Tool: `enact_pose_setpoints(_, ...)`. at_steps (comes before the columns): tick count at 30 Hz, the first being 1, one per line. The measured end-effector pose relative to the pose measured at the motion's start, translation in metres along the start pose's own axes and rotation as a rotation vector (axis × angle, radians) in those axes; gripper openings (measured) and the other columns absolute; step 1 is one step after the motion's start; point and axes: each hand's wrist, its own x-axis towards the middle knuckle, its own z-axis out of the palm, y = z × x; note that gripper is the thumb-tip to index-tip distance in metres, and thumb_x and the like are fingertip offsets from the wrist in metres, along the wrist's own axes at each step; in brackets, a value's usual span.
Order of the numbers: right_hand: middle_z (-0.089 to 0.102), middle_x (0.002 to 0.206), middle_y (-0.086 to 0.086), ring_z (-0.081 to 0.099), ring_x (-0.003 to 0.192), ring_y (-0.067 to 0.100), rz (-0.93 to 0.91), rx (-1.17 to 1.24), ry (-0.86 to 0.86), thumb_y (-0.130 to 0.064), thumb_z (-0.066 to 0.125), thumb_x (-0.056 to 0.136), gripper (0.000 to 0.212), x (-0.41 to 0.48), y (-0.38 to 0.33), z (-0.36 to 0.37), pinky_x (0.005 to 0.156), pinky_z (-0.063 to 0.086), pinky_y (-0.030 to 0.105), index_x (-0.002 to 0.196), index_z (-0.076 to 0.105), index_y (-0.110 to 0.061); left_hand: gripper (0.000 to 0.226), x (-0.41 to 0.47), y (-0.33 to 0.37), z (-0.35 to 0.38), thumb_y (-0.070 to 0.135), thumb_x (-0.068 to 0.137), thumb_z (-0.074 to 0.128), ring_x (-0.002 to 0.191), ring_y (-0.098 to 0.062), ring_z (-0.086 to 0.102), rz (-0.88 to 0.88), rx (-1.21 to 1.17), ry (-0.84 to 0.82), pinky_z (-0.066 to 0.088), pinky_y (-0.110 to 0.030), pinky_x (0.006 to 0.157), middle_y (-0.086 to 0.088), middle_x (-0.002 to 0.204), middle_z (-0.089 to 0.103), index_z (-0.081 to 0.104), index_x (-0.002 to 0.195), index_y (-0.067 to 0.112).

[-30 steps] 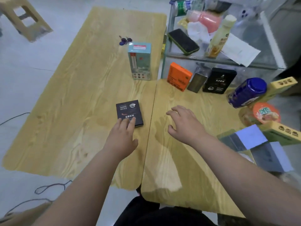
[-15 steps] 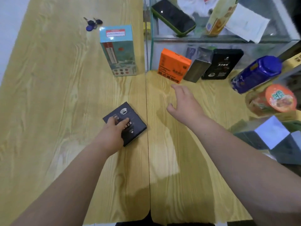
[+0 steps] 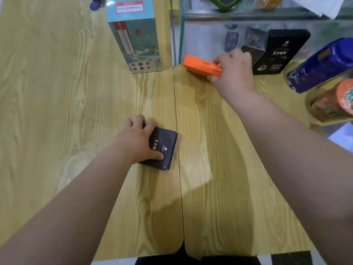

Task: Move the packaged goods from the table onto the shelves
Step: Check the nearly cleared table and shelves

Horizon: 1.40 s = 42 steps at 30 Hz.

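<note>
Gripping stage: my left hand (image 3: 137, 139) clasps the black box (image 3: 162, 150) at centre, my right hand (image 3: 234, 70) the orange box (image 3: 200, 66) upper right; next, I judge, lifting both shelfward.

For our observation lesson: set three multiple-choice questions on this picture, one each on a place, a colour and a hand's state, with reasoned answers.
1. The teal box stands: A) left of the seam in the table; B) right of it; C) on a chair.
2. The box in the right hand is: A) green; B) orange; C) white.
3. The left hand: A) lies flat; B) holds a pen; C) grips the small black box.
Answers: 1A, it stands left of the seam; 2B, fingers wrap the orange box; 3C, fingers and thumb curl round it.
</note>
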Motion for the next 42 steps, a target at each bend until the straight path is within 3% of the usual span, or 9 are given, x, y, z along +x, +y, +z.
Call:
enact_pose_setpoints(7, 0.061, 0.103, -0.004, 0.055, 0.100, 0.016, -0.126, 0.332, -0.084, -0.031, 0.070, 0.086, 0.022, -0.077, 0.003, 0.012, 0.082, 0.039, 0.025, 0.107, 0.065, -0.027, 0.095, -0.026, 0.016, 0.037, 0.092, 0.067, 0.048, 0.114, -0.026, 0.044, -0.230, -0.151, 0.143, 0.044, -0.037, 0.094, -0.006, 0.123, 0.048, 0.042, 0.122, 0.015)
enact_pose_setpoints(10, 0.060, 0.100, -0.008, 0.052, 0.093, 0.005, -0.024, 0.556, -0.089, -0.031, 0.074, 0.084, 0.024, -0.114, 0.008, 0.010, 0.081, 0.038, 0.018, 0.106, 0.064, -0.032, 0.118, -0.043, 0.022, 0.048, 0.084, 0.064, 0.065, 0.131, -0.029, 0.035, -0.094, -0.232, 0.152, 0.041, -0.044, 0.105, -0.006, 0.152, 0.026, 0.013, 0.153, 0.027)
enact_pose_setpoints(14, 0.062, 0.085, -0.014, 0.056, 0.079, 0.005, 0.157, 0.895, -0.166, -0.037, 0.074, 0.083, 0.015, -0.157, 0.019, 0.015, 0.074, 0.044, 0.022, 0.095, 0.064, -0.039, 0.137, -0.057, 0.034, 0.055, 0.080, 0.056, 0.075, 0.133, -0.030, 0.028, -0.004, -0.051, -0.010, 0.045, -0.048, 0.100, -0.002, 0.155, 0.009, -0.016, 0.152, 0.045)
enact_pose_setpoints(18, 0.060, 0.079, -0.016, 0.054, 0.072, 0.003, 0.237, 1.014, -0.209, -0.037, 0.074, 0.081, 0.016, -0.184, 0.035, 0.020, 0.068, 0.043, 0.019, 0.093, 0.064, -0.034, 0.114, -0.064, 0.040, 0.058, 0.063, 0.051, 0.090, 0.121, -0.028, 0.035, -0.157, -0.289, -0.026, 0.050, -0.045, 0.092, -0.004, 0.126, 0.032, 0.025, 0.141, 0.037)
enact_pose_setpoints(22, 0.062, 0.080, -0.012, 0.056, 0.074, 0.009, 0.322, 1.083, -0.253, -0.041, 0.075, 0.078, 0.020, -0.203, 0.044, 0.018, 0.071, 0.046, 0.029, 0.092, 0.064, -0.033, 0.078, -0.079, 0.042, 0.065, 0.038, 0.062, 0.094, 0.094, -0.021, 0.051, -0.236, -0.694, 0.066, 0.057, -0.036, 0.048, 0.003, 0.113, 0.033, 0.040, 0.118, 0.035)
enact_pose_setpoints(27, 0.067, 0.085, -0.004, 0.063, 0.077, 0.018, 0.495, 1.366, -0.251, -0.035, 0.077, 0.076, 0.017, -0.211, 0.046, 0.003, 0.071, 0.051, 0.039, 0.090, 0.068, -0.034, 0.035, -0.109, 0.053, 0.070, 0.031, 0.091, 0.074, 0.073, -0.014, 0.070, -0.243, -1.083, 0.231, 0.052, -0.025, 0.053, 0.001, 0.101, 0.066, 0.047, 0.112, 0.031)
enact_pose_setpoints(30, 0.070, 0.086, -0.002, 0.066, 0.074, 0.015, 0.581, 1.604, -0.253, -0.012, 0.068, 0.090, 0.014, -0.210, 0.046, -0.013, 0.075, 0.054, 0.038, 0.100, 0.062, -0.021, 0.024, -0.132, 0.060, 0.064, 0.027, 0.095, 0.068, 0.073, -0.004, 0.071, -0.306, -1.270, 0.349, 0.051, -0.017, 0.054, 0.004, 0.101, 0.068, 0.053, 0.113, 0.032)
enact_pose_setpoints(33, 0.074, 0.092, 0.005, 0.070, 0.080, 0.020, 0.564, 1.769, -0.392, -0.019, 0.069, 0.083, 0.028, -0.211, 0.047, -0.034, 0.081, 0.058, 0.043, 0.110, 0.064, -0.013, 0.020, -0.160, 0.070, 0.053, 0.027, 0.096, 0.065, 0.074, 0.001, 0.067, -0.372, -1.299, 0.509, 0.050, -0.017, 0.059, 0.010, 0.098, 0.067, 0.054, 0.113, 0.031)
enact_pose_setpoints(42, 0.072, 0.081, 0.007, 0.069, 0.069, 0.020, 0.304, 1.653, -0.804, -0.023, 0.059, 0.096, 0.012, -0.251, 0.039, -0.107, 0.072, 0.060, 0.039, 0.099, 0.063, -0.012, 0.017, -0.264, 0.148, 0.035, 0.028, 0.097, 0.064, 0.066, -0.005, 0.065, -0.457, -1.453, 0.891, 0.055, -0.032, 0.060, 0.008, 0.088, 0.064, 0.054, 0.094, 0.042)
